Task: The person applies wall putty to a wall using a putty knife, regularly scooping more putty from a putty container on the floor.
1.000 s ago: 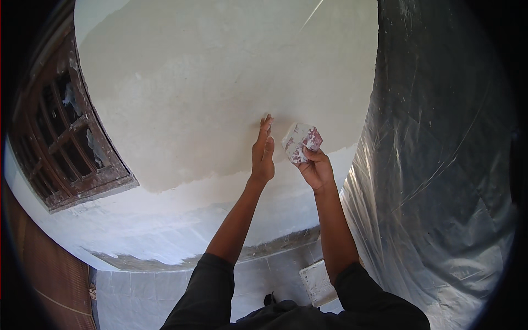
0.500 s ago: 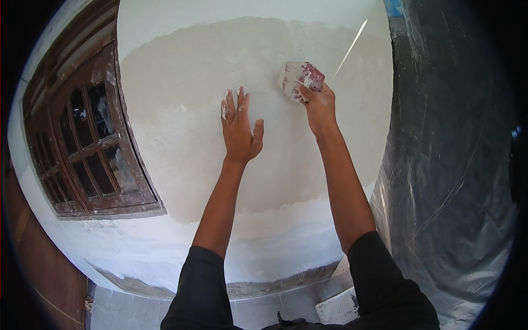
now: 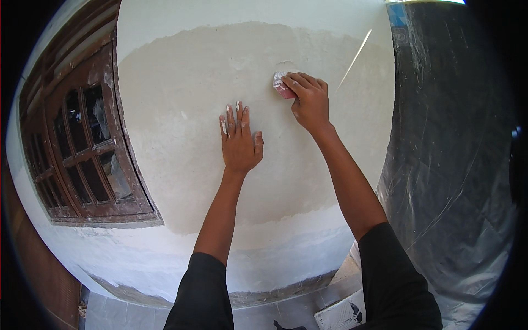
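Note:
My left hand [image 3: 240, 144] lies with its fingers stretched upward against the wall [image 3: 187, 176], with white smears on the fingertips. Up and to the right of it, my right hand [image 3: 311, 102] grips a red putty scraper [image 3: 284, 88] coated with white putty. The scraper is at the wall's surface; how its edge meets the wall is partly hidden by my fingers. A broad greyish-beige patch covers the middle of the wall, with whiter wall above and below.
A brown wooden window [image 3: 91, 148] with dark panes is set in the wall at left. Dark plastic sheeting [image 3: 451, 137] hangs at right. Below are grey floor tiles [image 3: 137, 316] and a white putty-smeared tray-like thing [image 3: 338, 313], partly behind my right sleeve.
The scraper has turned in my right hand's grip: its broad face showed before, now my knuckles face me. My left hand sits slightly lower in the picture, and the view has shifted a little.

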Action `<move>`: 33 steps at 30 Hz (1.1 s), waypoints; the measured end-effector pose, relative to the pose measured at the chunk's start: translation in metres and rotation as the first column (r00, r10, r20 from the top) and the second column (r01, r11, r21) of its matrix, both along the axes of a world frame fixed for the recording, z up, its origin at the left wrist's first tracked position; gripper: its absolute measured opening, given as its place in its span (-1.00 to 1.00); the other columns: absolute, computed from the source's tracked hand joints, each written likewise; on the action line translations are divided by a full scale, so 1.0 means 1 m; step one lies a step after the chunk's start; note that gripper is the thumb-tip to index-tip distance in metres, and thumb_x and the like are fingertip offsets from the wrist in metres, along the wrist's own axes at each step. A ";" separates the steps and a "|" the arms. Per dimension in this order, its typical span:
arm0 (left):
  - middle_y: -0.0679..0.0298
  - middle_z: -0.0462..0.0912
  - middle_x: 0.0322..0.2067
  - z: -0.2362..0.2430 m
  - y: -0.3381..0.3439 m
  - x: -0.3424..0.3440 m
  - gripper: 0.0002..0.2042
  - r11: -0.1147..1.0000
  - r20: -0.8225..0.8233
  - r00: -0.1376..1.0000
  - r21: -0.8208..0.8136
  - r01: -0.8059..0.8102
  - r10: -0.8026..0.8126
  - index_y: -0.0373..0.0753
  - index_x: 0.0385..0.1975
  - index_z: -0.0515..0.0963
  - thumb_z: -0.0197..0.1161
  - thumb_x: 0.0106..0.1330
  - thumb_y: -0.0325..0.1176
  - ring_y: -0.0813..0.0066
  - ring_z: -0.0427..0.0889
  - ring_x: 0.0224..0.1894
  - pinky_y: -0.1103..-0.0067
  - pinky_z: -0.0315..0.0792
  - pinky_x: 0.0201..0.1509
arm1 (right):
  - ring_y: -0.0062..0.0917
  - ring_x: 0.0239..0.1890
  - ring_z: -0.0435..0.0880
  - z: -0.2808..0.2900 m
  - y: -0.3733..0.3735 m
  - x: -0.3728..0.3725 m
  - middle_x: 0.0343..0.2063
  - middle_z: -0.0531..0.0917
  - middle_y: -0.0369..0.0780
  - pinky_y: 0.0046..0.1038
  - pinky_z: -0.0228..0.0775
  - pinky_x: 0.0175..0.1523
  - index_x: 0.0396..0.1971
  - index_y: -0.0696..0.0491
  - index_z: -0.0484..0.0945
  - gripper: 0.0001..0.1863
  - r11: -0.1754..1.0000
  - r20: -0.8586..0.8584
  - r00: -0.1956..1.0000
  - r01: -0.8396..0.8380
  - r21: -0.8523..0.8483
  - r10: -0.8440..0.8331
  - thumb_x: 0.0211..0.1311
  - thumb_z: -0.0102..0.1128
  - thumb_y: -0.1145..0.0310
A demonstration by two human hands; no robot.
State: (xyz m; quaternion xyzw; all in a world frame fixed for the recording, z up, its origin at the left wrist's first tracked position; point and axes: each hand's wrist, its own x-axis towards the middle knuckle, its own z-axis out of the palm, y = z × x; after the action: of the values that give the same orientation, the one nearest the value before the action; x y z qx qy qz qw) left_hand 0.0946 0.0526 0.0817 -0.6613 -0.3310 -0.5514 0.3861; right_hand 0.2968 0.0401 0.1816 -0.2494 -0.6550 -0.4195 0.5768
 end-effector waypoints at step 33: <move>0.02 0.13 0.51 -0.022 0.001 0.005 -0.44 0.989 0.003 0.990 -0.043 -0.141 0.141 -0.37 0.42 0.20 -0.03 0.49 -0.22 -0.08 -0.05 0.58 -0.05 -0.27 0.57 | -0.40 0.19 0.59 0.003 0.009 0.000 0.15 0.67 -0.35 -0.13 0.13 0.30 0.11 -0.07 0.63 -0.37 0.987 -0.002 0.999 0.047 0.151 -0.047 -0.05 0.16 0.70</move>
State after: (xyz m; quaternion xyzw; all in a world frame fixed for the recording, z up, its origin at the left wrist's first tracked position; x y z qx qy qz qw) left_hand 0.0999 0.0534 0.0597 -0.6428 -0.3898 -0.5174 0.4089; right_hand 0.2970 0.0490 0.1847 -0.2202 -0.6159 -0.4814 0.5835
